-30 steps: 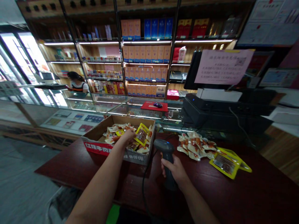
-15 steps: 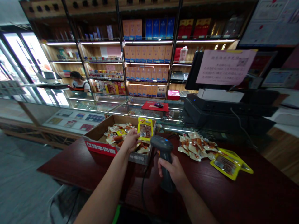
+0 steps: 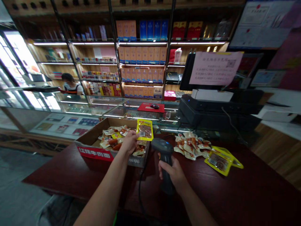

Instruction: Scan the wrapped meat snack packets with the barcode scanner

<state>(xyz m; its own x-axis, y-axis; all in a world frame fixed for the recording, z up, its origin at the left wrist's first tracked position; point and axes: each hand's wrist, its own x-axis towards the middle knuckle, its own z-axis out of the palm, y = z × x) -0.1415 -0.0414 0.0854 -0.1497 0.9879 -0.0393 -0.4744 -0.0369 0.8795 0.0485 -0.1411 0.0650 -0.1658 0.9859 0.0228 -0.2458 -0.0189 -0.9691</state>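
My left hand (image 3: 129,142) pinches a yellow snack packet (image 3: 145,130) and holds it upright above the right end of a cardboard box (image 3: 94,151) filled with several small snack packets. My right hand (image 3: 172,172) is wrapped round the handle of a dark barcode scanner (image 3: 163,157). The scanner's head sits just right of and below the yellow packet. Its cable (image 3: 140,182) hangs down toward me.
On the dark red wooden counter (image 3: 235,194), a pile of snack packets (image 3: 191,145) and flat yellow packets (image 3: 219,160) lie to the right. A till with a monitor and a paper notice (image 3: 215,67) stands behind. Glass display cases, stocked shelves and a seated person (image 3: 68,84) lie beyond.
My left hand has lifted the yellow packet out of the box and stood it upright. My right hand has raised the scanner toward it. The view shifted slightly.
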